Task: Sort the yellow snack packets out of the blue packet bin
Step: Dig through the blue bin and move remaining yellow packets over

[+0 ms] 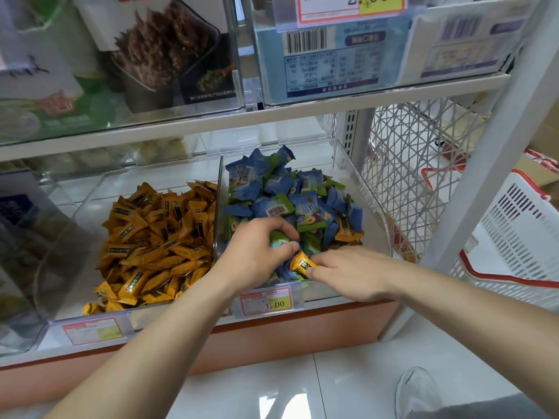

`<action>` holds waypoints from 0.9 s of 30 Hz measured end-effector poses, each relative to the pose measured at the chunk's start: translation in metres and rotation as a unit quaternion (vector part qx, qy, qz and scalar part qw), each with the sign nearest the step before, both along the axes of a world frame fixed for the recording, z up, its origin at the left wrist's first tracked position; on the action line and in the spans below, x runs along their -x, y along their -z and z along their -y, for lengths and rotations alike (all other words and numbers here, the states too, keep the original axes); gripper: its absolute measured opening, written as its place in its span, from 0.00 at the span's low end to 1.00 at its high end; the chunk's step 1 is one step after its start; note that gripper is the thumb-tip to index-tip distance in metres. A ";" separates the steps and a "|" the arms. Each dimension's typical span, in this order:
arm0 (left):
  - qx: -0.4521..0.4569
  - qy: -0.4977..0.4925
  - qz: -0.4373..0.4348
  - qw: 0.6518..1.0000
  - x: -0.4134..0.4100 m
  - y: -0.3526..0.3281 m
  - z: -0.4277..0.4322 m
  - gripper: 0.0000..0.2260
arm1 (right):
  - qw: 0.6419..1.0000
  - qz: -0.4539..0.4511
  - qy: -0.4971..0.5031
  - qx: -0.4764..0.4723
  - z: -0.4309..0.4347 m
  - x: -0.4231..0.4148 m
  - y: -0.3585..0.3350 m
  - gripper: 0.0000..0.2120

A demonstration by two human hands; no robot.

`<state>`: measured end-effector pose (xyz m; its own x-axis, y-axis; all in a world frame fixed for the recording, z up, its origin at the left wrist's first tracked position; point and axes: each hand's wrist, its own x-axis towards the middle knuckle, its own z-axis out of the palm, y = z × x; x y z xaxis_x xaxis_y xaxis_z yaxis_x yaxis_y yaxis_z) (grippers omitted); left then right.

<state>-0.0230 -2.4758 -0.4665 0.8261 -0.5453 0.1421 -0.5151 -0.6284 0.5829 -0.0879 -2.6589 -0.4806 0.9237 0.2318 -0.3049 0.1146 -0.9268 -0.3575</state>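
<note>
One yellow packet is pinched at its near end between the thumb and fingertips of the right grip, low at the front of the blue bin. Its long axis slants out from that pinch, up and to the left. The free crimped end points at the left grip, which sits just beside it with fingers curled round a few blue packets.

The pinch looks shallow, on the edge of a slick wrapper, so the packet could slip and drop back among the blue ones as it is lifted. The left grip is close enough to knock it, or to let its handful slide over the gap.

Beyond the right grip, toward the bin's right wall, a second yellow packet lies half buried and could be overlooked. Left of the left grip, past the clear wall, is the yellow bin, and a blue packet might be carried there by mistake.
</note>
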 end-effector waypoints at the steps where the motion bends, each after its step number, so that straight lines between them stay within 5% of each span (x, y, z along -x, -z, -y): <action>1: -0.002 -0.001 -0.001 1.000 0.000 0.000 0.000 0.03 | 1.000 -0.005 0.002 0.001 0.000 -0.001 0.001 0.19; 8: -0.012 -0.001 -0.009 1.000 -0.001 0.002 0.000 0.02 | 1.000 -0.003 0.022 -0.009 0.002 -0.006 0.003 0.20; 16: 0.000 -0.023 0.003 1.000 -0.004 0.003 0.001 0.04 | 0.965 0.261 0.010 0.023 0.004 0.019 0.017 0.22; 23: -0.001 -0.016 0.000 1.000 -0.005 0.004 0.004 0.02 | 0.942 0.331 0.026 0.039 0.014 0.010 -0.003 0.21; 27: -0.018 -0.001 0.015 1.000 -0.003 0.006 0.002 0.02 | 0.914 0.395 0.083 -0.040 0.023 0.004 -0.033 0.23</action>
<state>-0.0201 -2.4780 -0.4723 0.8223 -0.5495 0.1481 -0.5317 -0.6490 0.5441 -0.0921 -2.6823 -0.4476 0.8723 0.0612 0.4850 0.2273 -0.9292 -0.2915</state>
